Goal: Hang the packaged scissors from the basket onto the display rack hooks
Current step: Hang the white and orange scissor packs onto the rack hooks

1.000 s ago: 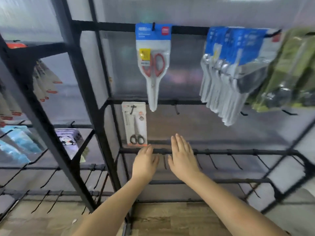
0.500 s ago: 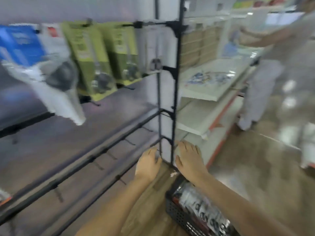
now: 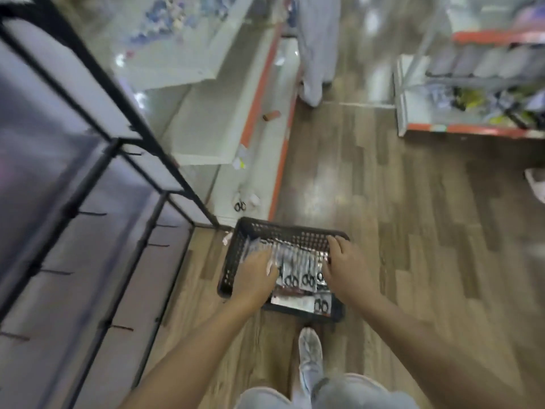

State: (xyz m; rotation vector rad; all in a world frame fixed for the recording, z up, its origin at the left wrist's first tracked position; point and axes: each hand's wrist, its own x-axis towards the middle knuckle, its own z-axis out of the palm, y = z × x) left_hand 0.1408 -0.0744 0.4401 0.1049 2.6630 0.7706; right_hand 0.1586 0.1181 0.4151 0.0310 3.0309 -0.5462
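Both hands down in black plastic basket (image 3: 233, 255) on wood floor (image 3: 413, 231), at 6 o'clock from rack corner. Left hand (image 3: 256, 271) at 9 o'clock over packaged scissors (image 3: 298, 270), fingers blurred, grip not discernible. Right hand (image 3: 343, 261) at 3 o'clock, fingers curled among packets; hold unclear. Display rack (image 3: 88, 172) with bare hooks (image 3: 91, 214) at 9 o'clock. Grey shoe (image 3: 309, 355) at 6 o'clock.

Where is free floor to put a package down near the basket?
The wood floor right of the basket is bare, as is the strip between it and the rack. Crowded: the basket, with scissor packages and both hands, left and right.
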